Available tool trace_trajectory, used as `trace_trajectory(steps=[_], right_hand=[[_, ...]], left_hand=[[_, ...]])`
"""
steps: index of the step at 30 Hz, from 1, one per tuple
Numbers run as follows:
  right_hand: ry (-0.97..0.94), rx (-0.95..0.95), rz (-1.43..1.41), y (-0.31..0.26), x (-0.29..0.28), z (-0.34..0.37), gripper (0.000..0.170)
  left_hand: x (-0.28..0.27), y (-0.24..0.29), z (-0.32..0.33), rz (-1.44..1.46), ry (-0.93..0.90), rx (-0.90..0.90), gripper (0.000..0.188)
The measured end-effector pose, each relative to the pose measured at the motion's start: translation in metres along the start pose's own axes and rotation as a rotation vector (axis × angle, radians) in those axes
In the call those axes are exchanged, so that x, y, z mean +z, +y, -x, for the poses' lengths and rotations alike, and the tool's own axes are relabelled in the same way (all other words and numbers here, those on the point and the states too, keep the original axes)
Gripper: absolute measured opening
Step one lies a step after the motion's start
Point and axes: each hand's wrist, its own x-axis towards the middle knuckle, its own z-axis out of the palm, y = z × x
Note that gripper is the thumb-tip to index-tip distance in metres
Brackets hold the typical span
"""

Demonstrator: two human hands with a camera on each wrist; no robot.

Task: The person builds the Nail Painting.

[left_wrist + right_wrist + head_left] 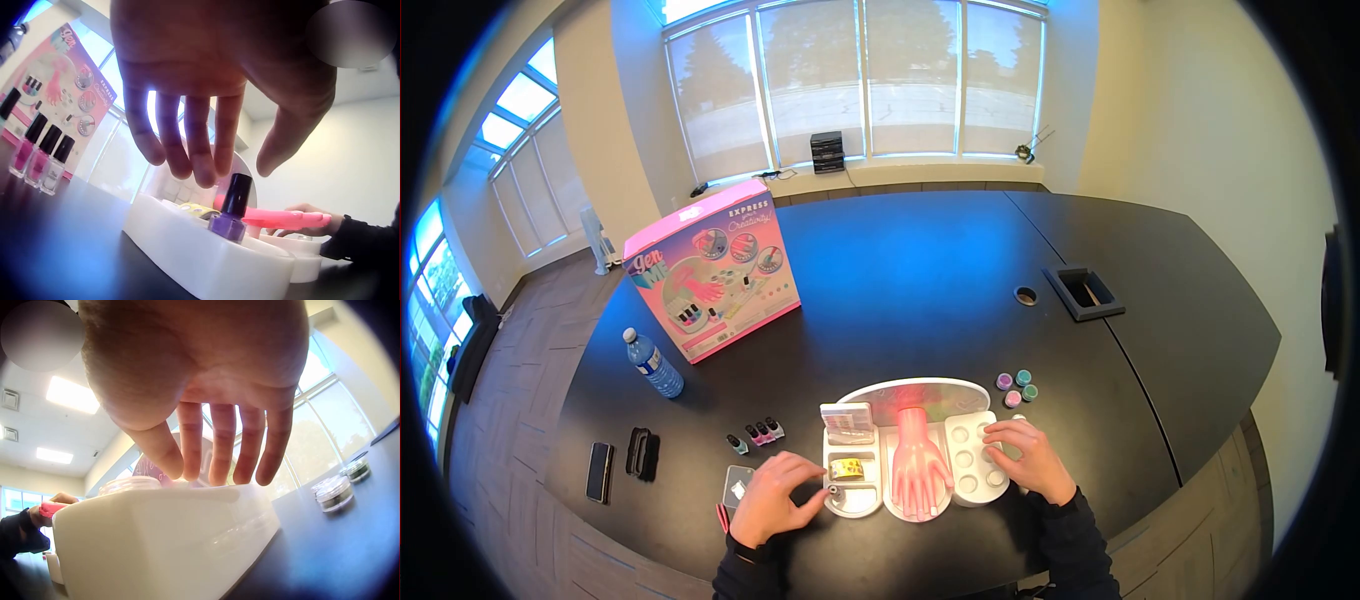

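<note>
A white nail-play station stands before me with a pink model hand (pixel 916 462) lying in its middle section. My left hand (pixel 775 500) hovers at its left tray (pixel 860 502), fingers spread and holding nothing. Below those fingertips, a purple nail polish bottle (pixel 228 222) with a black cap stands in the tray, beside a yellow patterned roll (pixel 847 469). My right hand (pixel 1032 460) reaches over the right tray (pixel 977 488), which has round wells. In the right wrist view its extended fingers hang at the tray's top edge, close to a clear round container (pixel 130 484).
Several nail polish bottles (pixel 765 431) stand left of the station; small glitter jars (pixel 1013 398) sit behind its right side. Farther back are a pink box (pixel 715 275) and a water bottle (pixel 654 365). A phone (pixel 599 473) and black case (pixel 642 455) lie at far left.
</note>
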Motion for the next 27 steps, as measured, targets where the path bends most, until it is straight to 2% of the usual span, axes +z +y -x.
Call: trace_trajectory(steps=[1,3,7,9,11,12,16,27], right_hand=[[0.000,-0.010,-0.002,0.000,0.000,0.000,0.016],[0.002,-0.009,-0.002,0.000,-0.001,0.000,0.016],[0.002,-0.001,-0.002,-0.001,-0.001,0.000,0.016],[0.004,-0.005,-0.005,-0.003,-0.002,0.000,0.016],[0.007,-0.008,-0.007,-0.003,-0.002,0.000,0.017],[0.007,-0.006,-0.008,-0.003,-0.002,0.000,0.017],[0.017,-0.015,-0.010,-0.001,-0.001,0.000,0.016],[0.012,-0.009,-0.019,-0.001,0.000,0.000,0.017]], left_hand=[[-0.003,-0.004,-0.001,-0.001,0.000,0.000,0.024],[-0.009,-0.014,-0.004,-0.102,0.153,0.017,0.022],[-0.020,-0.030,-0.014,-0.201,0.297,-0.142,0.018],[-0.023,-0.039,-0.017,-0.232,0.312,-0.159,0.021],[-0.022,-0.051,-0.019,-0.390,0.362,-0.178,0.027],[-0.021,-0.057,-0.016,-0.384,0.330,-0.229,0.033],[-0.010,-0.075,-0.009,-0.455,0.320,-0.259,0.033],[-0.008,-0.089,-0.004,-0.446,0.322,-0.268,0.025]])
